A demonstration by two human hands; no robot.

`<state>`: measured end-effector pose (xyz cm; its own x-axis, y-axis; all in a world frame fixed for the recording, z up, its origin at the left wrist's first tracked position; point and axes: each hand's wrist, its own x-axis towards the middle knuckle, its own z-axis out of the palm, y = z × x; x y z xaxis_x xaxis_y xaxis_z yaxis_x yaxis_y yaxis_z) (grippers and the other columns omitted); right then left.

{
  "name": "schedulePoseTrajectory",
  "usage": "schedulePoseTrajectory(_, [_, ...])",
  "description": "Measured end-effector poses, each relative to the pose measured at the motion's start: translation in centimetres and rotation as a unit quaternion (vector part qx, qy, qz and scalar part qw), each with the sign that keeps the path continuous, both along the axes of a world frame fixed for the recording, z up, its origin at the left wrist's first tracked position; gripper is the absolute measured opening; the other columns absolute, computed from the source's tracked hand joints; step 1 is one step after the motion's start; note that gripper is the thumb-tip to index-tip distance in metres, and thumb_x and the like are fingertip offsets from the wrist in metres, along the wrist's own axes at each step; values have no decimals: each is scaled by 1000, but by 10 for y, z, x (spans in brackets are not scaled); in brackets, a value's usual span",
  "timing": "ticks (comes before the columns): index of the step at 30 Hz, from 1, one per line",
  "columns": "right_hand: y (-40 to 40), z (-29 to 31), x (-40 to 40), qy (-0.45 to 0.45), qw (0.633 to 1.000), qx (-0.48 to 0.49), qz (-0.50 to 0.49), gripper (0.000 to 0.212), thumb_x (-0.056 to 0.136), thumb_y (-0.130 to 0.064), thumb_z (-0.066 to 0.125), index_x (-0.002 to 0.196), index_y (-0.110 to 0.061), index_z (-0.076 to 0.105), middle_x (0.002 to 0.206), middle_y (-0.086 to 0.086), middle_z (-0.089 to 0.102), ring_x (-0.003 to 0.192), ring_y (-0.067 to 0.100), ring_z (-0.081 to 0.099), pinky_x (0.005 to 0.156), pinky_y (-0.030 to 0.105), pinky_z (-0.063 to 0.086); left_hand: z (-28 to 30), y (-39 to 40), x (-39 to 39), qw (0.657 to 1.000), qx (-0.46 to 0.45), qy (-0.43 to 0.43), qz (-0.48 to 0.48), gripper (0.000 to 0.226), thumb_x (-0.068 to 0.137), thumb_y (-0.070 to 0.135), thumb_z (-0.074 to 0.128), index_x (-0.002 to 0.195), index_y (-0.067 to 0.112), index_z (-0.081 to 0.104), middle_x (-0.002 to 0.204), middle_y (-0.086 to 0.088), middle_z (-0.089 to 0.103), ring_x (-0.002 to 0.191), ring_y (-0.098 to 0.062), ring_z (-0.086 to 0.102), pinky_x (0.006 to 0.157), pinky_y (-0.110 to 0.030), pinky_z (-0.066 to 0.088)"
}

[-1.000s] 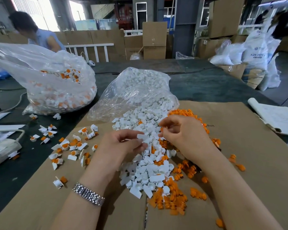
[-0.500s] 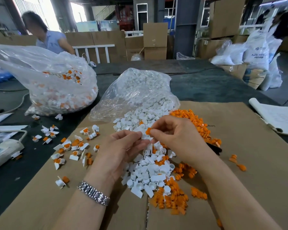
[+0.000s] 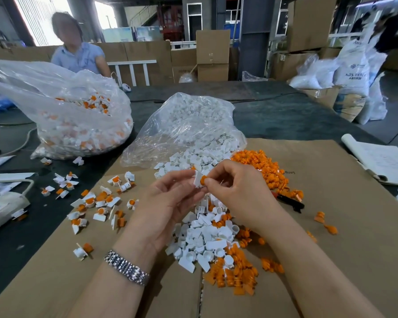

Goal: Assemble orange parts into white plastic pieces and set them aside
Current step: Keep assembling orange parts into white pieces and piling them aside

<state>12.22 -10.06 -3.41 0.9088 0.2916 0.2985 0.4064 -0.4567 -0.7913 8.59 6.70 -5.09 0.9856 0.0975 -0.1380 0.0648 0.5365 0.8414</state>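
A warehouse or factory floor: stacked cardboard boxes (image 3: 213,55), bulk sacks (image 3: 352,72), steel columns, and clear bags of plastic parts (image 3: 78,125) on a large worktable (image 3: 285,115).

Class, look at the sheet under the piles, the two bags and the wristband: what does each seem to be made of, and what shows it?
Sheet: likely cardboard; matt brown, with a seam. Bags: thin clear plastic film; crinkled, glossy, contents visible. Wristband on the left arm: probably metal; shiny silver links.
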Motion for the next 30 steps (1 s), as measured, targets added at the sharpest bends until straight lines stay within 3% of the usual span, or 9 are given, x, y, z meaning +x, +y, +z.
schedulePoseTrajectory(2, [-1, 1, 0, 0, 1000, 1, 2, 4, 93, -28, 68, 89, -26, 66, 72, -13, 62, 63, 2, 54, 60, 20, 42, 0, 1, 0, 1000, -2, -1, -10, 37, 76, -7, 71, 113, -3, 72, 104, -24, 75, 90, -30, 78, 71, -25, 62])
schedulePoseTrajectory(5, [-1, 3, -1, -2, 1000, -3, 0, 4, 92, -27, 68, 89, -25, 67, 73, -13, 62, 64, 2, 54, 61, 19, 42, 0, 0, -1, 999, 17, -9, -27, 25, 73, -8, 73, 97, -2, 78, 104, -24, 76, 91, -29, 78, 73, -25, 62])
schedulePoseTrajectory(10, [0, 2, -1, 56, 997, 46, 4, 8, 91, -26, 69, 85, -21, 68, 64, -12, 59, 52, -5, 52, 47, 11, 39, 1, -1, -6, 971, 230, -57, 24, 25, 66, 20, 85, 90, 22, 79, 99, -8, 79, 93, -27, 77, 86, -37, 62])
schedulePoseTrajectory(13, [-2, 3, -1, 120, 989, 85, 13, 12, 90, -29, 71, 86, -17, 71, 63, -11, 61, 50, -4, 51, 48, 10, 41, 0, -2, -8, 950, 300, -76, 43, 25, 68, 26, 84, 91, 31, 78, 98, 1, 80, 92, -18, 77, 83, -31, 62])
schedulePoseTrajectory(15, [-6, 4, -1, 139, 985, 89, 44, 13, 89, -32, 73, 90, -19, 72, 63, -12, 63, 54, -2, 53, 54, 13, 45, 0, 0, -6, 958, 269, -88, 39, 26, 72, 20, 83, 96, 28, 79, 102, -4, 79, 95, -21, 76, 83, -29, 62])
schedulePoseTrajectory(17, [-10, 7, -1, 137, 984, 86, 79, 16, 86, -33, 77, 97, -24, 71, 78, -10, 69, 65, 2, 59, 64, 18, 52, 0, 1, -4, 976, 199, -88, 24, 28, 75, 13, 80, 101, 20, 79, 105, -12, 78, 100, -28, 76, 87, -31, 61])
schedulePoseTrajectory(21, [-12, 10, -1, 63, 989, 85, 103, 27, 87, -21, 77, 110, -30, 67, 91, -8, 67, 74, 3, 62, 70, 19, 54, 0, 3, -2, 991, 103, -83, 3, 26, 71, 6, 78, 97, 12, 81, 106, -16, 77, 99, -28, 76, 82, -27, 60])
schedulePoseTrajectory(26, [-8, 7, -1, -24, 995, 55, 83, 21, 89, -14, 74, 109, -23, 74, 87, -8, 68, 82, 8, 64, 78, 28, 56, 0, 3, -1, 992, 87, -89, -2, 23, 72, 4, 77, 93, 11, 82, 106, -18, 77, 98, -28, 76, 80, -26, 60])
schedulePoseTrajectory(30, [-7, 6, -3, -74, 994, 34, 71, 22, 89, -14, 74, 109, -24, 75, 89, -12, 66, 88, 5, 63, 85, 23, 53, -2, 3, -1, 991, 92, -94, 5, 21, 72, 3, 77, 92, 10, 82, 106, -19, 77, 99, -30, 76, 80, -27, 61])
